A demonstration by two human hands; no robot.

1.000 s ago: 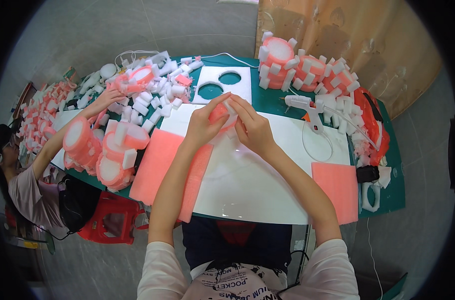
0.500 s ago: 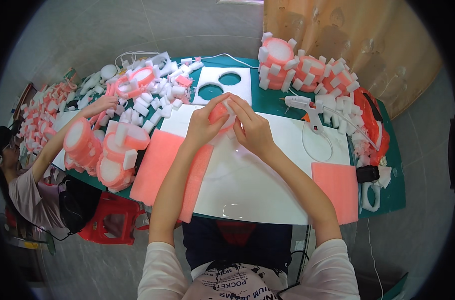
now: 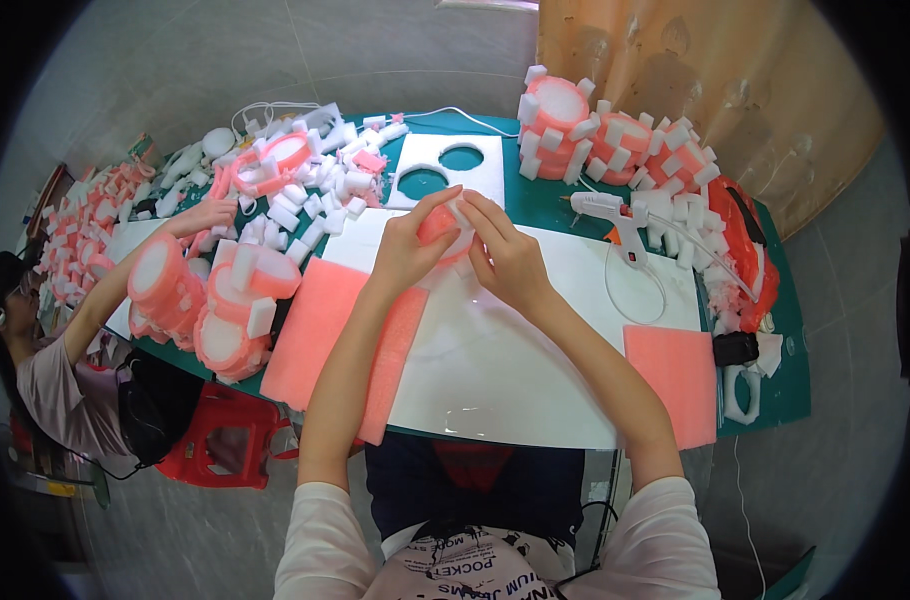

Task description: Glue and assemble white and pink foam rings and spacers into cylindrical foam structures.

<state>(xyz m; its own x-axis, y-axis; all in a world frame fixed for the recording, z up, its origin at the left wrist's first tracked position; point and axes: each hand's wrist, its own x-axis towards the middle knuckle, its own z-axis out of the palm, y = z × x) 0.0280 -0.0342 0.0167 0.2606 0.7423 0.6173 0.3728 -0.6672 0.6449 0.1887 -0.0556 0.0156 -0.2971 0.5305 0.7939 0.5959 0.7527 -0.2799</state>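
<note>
Both hands meet above the middle of a white board [image 3: 505,380]. Between them is a round pink and white foam piece [image 3: 438,222], partly covered by the fingers. My left hand [image 3: 407,245] is wrapped round its left side, thumb toward me. From the right, my right hand [image 3: 507,262] presses its fingertips on the upper white part of the same piece. Just beyond the hands lies a white foam sheet [image 3: 483,190] with two round holes. A white glue gun [image 3: 607,208] rests to the right with its cord looped on the board.
Pink foam sheets [image 3: 315,320] lie left and right of the board. Pink foam cylinders [image 3: 155,275] stand at left, and finished-looking ones with white blocks [image 3: 555,105] at back right. Loose foam blocks [image 3: 285,205] are heaped behind. A co-worker's hand [image 3: 207,215] reaches in at left.
My hands hold nearly the same pose on the foam piece. At left, the co-worker's hand has shifted slightly down, near the loose foam.
</note>
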